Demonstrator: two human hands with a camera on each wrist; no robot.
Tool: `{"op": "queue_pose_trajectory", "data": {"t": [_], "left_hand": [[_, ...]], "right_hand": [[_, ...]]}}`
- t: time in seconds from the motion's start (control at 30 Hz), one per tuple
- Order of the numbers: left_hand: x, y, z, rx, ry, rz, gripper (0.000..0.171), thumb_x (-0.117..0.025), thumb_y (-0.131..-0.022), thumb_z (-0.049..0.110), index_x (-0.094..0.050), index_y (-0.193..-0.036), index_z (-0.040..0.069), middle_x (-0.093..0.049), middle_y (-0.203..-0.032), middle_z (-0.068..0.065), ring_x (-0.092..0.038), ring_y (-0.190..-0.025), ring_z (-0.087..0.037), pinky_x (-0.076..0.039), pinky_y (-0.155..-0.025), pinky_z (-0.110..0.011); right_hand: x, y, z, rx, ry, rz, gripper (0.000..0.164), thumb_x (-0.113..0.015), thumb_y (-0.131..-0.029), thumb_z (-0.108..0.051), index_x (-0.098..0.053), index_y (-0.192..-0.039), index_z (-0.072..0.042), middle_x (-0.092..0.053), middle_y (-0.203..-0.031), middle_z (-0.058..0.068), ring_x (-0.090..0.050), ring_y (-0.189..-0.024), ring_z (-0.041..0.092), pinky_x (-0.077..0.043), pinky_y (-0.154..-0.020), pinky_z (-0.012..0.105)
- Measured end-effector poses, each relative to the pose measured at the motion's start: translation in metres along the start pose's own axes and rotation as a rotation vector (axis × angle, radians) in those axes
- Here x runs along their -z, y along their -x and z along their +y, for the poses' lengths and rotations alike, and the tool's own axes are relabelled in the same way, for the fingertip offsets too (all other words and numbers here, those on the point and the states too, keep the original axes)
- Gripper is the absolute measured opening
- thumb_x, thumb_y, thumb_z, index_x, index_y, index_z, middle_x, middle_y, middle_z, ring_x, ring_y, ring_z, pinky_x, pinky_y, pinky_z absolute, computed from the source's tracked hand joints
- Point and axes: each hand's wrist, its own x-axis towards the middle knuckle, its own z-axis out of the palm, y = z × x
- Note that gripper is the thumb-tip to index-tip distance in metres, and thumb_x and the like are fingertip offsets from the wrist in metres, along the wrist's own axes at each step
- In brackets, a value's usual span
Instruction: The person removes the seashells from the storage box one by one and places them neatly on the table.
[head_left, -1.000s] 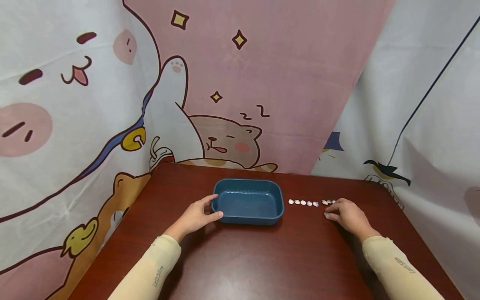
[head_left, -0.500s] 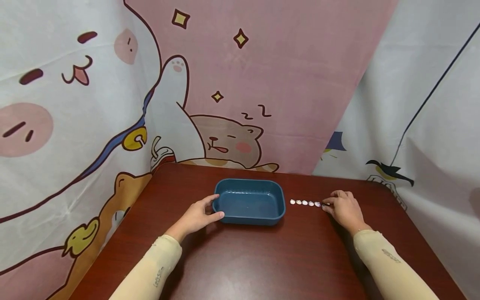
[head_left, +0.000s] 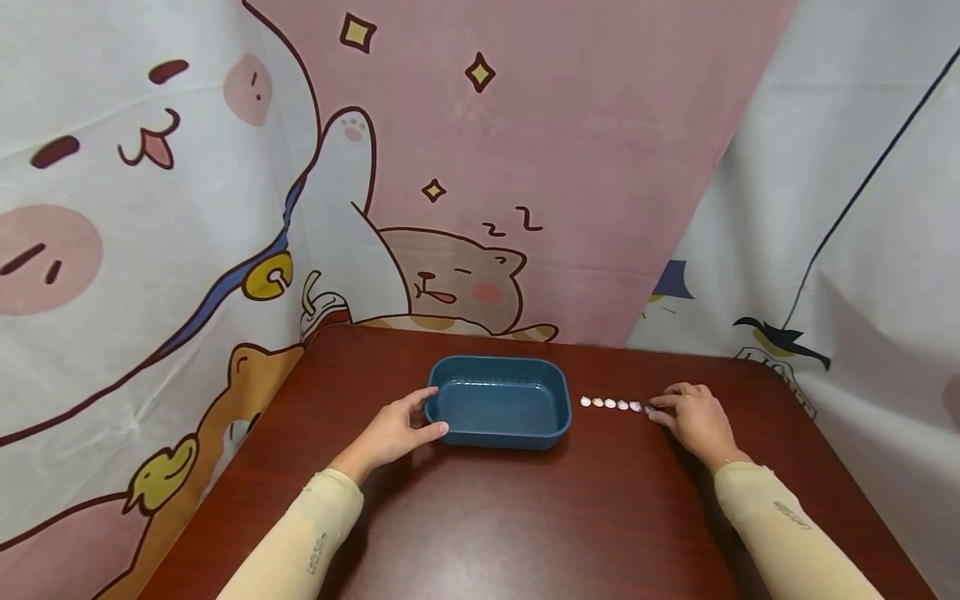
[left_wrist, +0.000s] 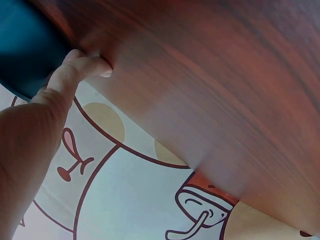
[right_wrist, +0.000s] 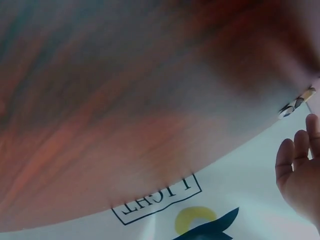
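A dark blue rectangular plastic tub (head_left: 495,406) stands on the table. My left hand (head_left: 393,429) holds its left end, thumb at the front corner and fingers on the rim; in the left wrist view this hand reaches along the tub's wall (left_wrist: 27,50). To the tub's right runs a straight row of small pale seashells (head_left: 611,403). At the row's right end, my right hand (head_left: 697,421) pinches a seashell (head_left: 649,409) between thumb and index finger, low over the table. Some shells (right_wrist: 297,103) show beyond the fingers in the right wrist view.
The dark red-brown wooden table (head_left: 495,525) carries the tub and shells. Behind it and along both sides hangs a cartoon-printed cloth (head_left: 570,167). The table's far edge runs just behind the tub.
My right hand has moved slightly left and back, bringing a seashell to the right end of the row. The left hand stays at the tub.
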Motion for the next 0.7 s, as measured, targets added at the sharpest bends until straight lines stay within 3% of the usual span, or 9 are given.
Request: {"op": "queue_pose_trajectory", "data": {"t": [0.23, 0.5, 0.7], "left_hand": [[-0.001, 0.001, 0.0, -0.002, 0.001, 0.002, 0.079, -0.082, -0.096, 0.037, -0.047, -0.162, 0.014, -0.062, -0.151, -0.024, -0.071, -0.128, -0.037, -0.055, -0.111, -0.055], [0.0, 0.001, -0.001, -0.002, 0.003, 0.008, 0.078, -0.082, -0.095, 0.037, -0.047, -0.162, 0.014, -0.063, -0.15, -0.023, -0.071, -0.127, -0.036, -0.055, -0.111, -0.055], [0.0, 0.001, -0.002, -0.01, 0.002, 0.002, 0.079, -0.081, -0.096, 0.039, -0.046, -0.162, 0.014, -0.062, -0.151, -0.022, -0.07, -0.13, -0.037, -0.055, -0.111, -0.055]], "right_hand": [[0.0, -0.007, -0.004, 0.003, 0.013, -0.011, 0.013, -0.085, -0.09, -0.013, -0.087, -0.102, -0.011, -0.073, -0.113, 0.02, -0.061, -0.108, 0.045, -0.049, -0.092, 0.062], [-0.001, -0.013, -0.004, -0.017, -0.028, 0.01, 0.016, -0.084, -0.09, -0.009, -0.086, -0.105, -0.009, -0.074, -0.115, 0.021, -0.061, -0.108, 0.046, -0.049, -0.092, 0.064], [0.017, -0.009, 0.01, -0.162, -0.123, -0.05, 0.027, -0.061, -0.1, 0.003, -0.076, -0.123, 0.002, -0.067, -0.13, 0.033, -0.06, -0.122, 0.055, -0.048, -0.102, 0.071]]}}
